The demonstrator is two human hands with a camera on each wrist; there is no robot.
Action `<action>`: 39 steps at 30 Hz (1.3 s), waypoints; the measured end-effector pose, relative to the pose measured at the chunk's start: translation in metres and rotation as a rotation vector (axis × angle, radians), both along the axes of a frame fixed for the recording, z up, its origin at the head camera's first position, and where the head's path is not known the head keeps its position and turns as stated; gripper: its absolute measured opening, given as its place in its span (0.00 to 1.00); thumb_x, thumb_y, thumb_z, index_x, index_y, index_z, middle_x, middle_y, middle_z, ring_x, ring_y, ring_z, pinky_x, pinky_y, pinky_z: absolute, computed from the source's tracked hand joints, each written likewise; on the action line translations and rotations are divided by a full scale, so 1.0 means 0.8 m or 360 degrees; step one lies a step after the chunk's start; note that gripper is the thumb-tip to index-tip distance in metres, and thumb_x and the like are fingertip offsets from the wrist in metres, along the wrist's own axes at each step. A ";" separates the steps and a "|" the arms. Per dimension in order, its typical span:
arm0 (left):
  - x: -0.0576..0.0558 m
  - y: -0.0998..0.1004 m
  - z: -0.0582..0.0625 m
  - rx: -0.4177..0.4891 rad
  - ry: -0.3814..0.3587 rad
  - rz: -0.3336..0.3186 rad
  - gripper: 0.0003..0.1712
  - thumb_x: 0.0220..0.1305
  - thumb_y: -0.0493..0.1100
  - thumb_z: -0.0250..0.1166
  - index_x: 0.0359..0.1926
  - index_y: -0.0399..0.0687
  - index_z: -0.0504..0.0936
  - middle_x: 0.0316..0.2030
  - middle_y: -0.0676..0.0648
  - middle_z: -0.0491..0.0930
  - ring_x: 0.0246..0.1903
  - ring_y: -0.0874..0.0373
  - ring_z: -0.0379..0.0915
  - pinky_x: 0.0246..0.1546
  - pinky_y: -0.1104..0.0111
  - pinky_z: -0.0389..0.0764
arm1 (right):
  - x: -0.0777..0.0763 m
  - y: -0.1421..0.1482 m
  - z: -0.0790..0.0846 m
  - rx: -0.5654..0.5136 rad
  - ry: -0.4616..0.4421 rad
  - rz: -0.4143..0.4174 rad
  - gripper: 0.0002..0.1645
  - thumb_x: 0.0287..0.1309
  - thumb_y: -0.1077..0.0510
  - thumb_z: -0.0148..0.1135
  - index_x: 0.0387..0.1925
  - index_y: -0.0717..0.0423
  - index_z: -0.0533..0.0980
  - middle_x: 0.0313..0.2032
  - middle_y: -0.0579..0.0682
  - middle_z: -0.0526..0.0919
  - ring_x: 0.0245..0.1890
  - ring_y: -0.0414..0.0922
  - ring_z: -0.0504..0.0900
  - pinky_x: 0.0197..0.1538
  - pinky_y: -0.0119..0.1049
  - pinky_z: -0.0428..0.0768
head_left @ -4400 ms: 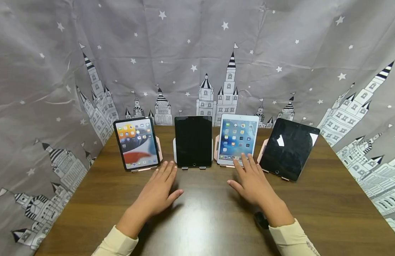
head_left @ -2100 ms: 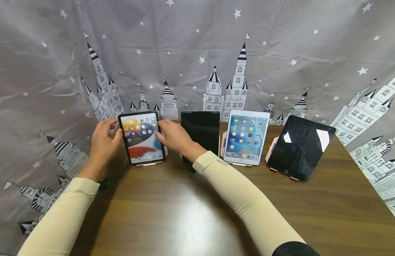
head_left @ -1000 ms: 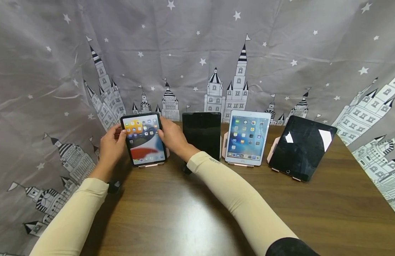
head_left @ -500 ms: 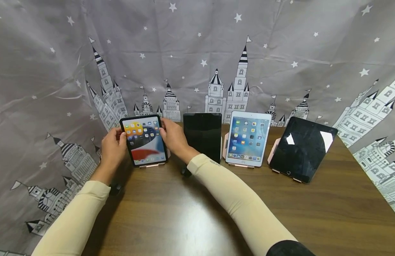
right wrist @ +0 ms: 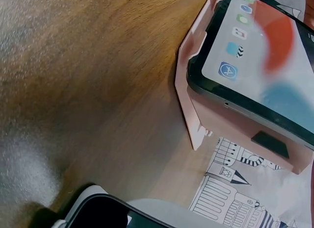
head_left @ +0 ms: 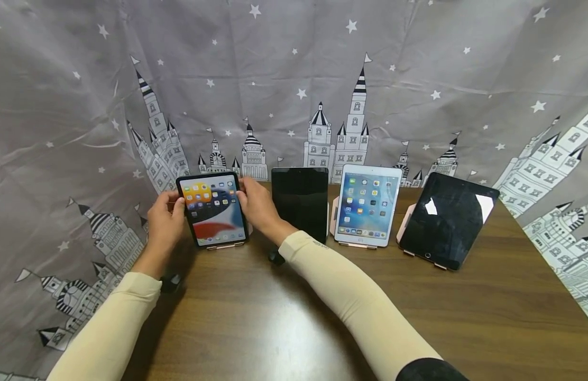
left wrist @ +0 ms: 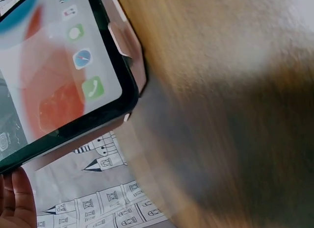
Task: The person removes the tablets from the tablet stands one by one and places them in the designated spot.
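At the left end of a row of tablets, a black-framed tablet point(head_left: 213, 211) with a lit home screen leans on a pink stand point(right wrist: 196, 132). My left hand point(head_left: 163, 221) grips its left edge, thumb toward the front and fingers partly hidden behind. On the opposite edge, my right hand point(head_left: 258, 203) holds it the same way near the upper corner. The left wrist view shows the tablet's lower corner point(left wrist: 128, 98) close to the stand's lip point(left wrist: 120, 41). Few of my fingers point(left wrist: 17, 196) appear in that view.
Right of my hands stand a dark-screened tablet point(head_left: 301, 198), a white tablet point(head_left: 368, 206) with its screen lit, and another dark tablet point(head_left: 448, 222), tilted, on a stand. Behind the wooden table point(head_left: 275, 317) hangs a grey castle-print cloth point(head_left: 275, 69).
My hands, earlier spread open over the table, have moved to the left tablet and taken hold of both its edges. Lately the tablet's top has shifted slightly left.
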State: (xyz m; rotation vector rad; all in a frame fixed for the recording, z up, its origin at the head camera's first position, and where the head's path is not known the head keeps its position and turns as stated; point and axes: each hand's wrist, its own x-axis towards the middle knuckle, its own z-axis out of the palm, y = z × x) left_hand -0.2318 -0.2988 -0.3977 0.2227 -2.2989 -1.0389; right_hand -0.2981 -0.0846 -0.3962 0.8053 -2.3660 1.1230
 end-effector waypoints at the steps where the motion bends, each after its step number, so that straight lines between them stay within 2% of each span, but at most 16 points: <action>1: 0.002 0.000 0.001 0.0005 -0.0009 0.0004 0.15 0.74 0.41 0.55 0.53 0.33 0.75 0.45 0.33 0.80 0.41 0.45 0.75 0.42 0.62 0.72 | 0.001 0.001 0.000 -0.0007 -0.0007 0.0006 0.12 0.68 0.61 0.60 0.50 0.62 0.74 0.38 0.52 0.81 0.37 0.45 0.80 0.44 0.37 0.77; 4: 0.005 0.001 0.004 0.0001 -0.0022 0.0015 0.15 0.74 0.41 0.55 0.53 0.33 0.76 0.45 0.34 0.81 0.41 0.46 0.75 0.39 0.68 0.70 | 0.002 0.003 0.000 -0.0024 -0.0019 0.0018 0.11 0.68 0.62 0.59 0.49 0.63 0.75 0.38 0.53 0.81 0.37 0.45 0.80 0.44 0.36 0.78; 9: 0.005 0.006 0.012 0.0033 0.0013 -0.0048 0.16 0.74 0.42 0.56 0.52 0.33 0.77 0.45 0.34 0.81 0.39 0.49 0.74 0.38 0.73 0.69 | 0.005 0.008 0.003 -0.0114 -0.0001 -0.0010 0.09 0.67 0.62 0.61 0.46 0.62 0.75 0.37 0.52 0.81 0.36 0.45 0.79 0.42 0.36 0.77; 13: 0.006 0.009 0.019 0.0069 0.0012 -0.0069 0.16 0.74 0.42 0.56 0.51 0.32 0.77 0.44 0.34 0.81 0.37 0.55 0.72 0.38 0.76 0.69 | 0.009 0.012 0.004 -0.0191 -0.0017 -0.0035 0.07 0.66 0.62 0.63 0.43 0.61 0.76 0.35 0.51 0.81 0.34 0.44 0.78 0.40 0.34 0.77; 18: 0.016 0.011 0.027 0.0086 -0.0007 -0.0076 0.16 0.74 0.43 0.57 0.50 0.32 0.78 0.41 0.36 0.81 0.33 0.62 0.70 0.35 0.78 0.70 | 0.017 0.013 0.004 -0.0251 -0.0072 -0.0045 0.06 0.66 0.61 0.62 0.40 0.59 0.76 0.34 0.50 0.81 0.33 0.41 0.77 0.38 0.31 0.76; 28: 0.028 0.004 0.030 0.0090 -0.0176 -0.0083 0.18 0.75 0.45 0.55 0.52 0.34 0.78 0.45 0.36 0.81 0.38 0.54 0.72 0.39 0.75 0.71 | 0.034 0.011 -0.003 -0.0358 -0.0130 -0.0035 0.06 0.65 0.61 0.64 0.38 0.61 0.76 0.32 0.51 0.83 0.31 0.41 0.77 0.35 0.29 0.75; 30: 0.029 0.003 0.031 0.0081 -0.0174 -0.0093 0.18 0.74 0.45 0.56 0.51 0.33 0.79 0.44 0.35 0.81 0.38 0.53 0.72 0.38 0.74 0.70 | 0.037 0.011 -0.004 -0.0379 -0.0149 -0.0041 0.06 0.65 0.61 0.64 0.37 0.61 0.77 0.31 0.50 0.82 0.30 0.40 0.76 0.34 0.27 0.74; 36: 0.035 0.001 0.036 0.0035 -0.0236 -0.0138 0.17 0.74 0.44 0.56 0.50 0.32 0.78 0.43 0.33 0.81 0.36 0.58 0.73 0.33 0.82 0.72 | 0.046 0.012 -0.006 -0.0397 -0.0214 -0.0062 0.05 0.64 0.61 0.65 0.35 0.59 0.77 0.28 0.48 0.81 0.28 0.39 0.75 0.32 0.27 0.74; 39: 0.038 -0.001 0.037 0.0023 -0.0278 -0.0184 0.18 0.75 0.44 0.55 0.50 0.31 0.77 0.43 0.32 0.81 0.37 0.55 0.74 0.32 0.83 0.72 | 0.049 0.013 -0.007 -0.0387 -0.0244 -0.0051 0.05 0.64 0.61 0.64 0.36 0.59 0.77 0.29 0.48 0.82 0.27 0.38 0.76 0.33 0.27 0.74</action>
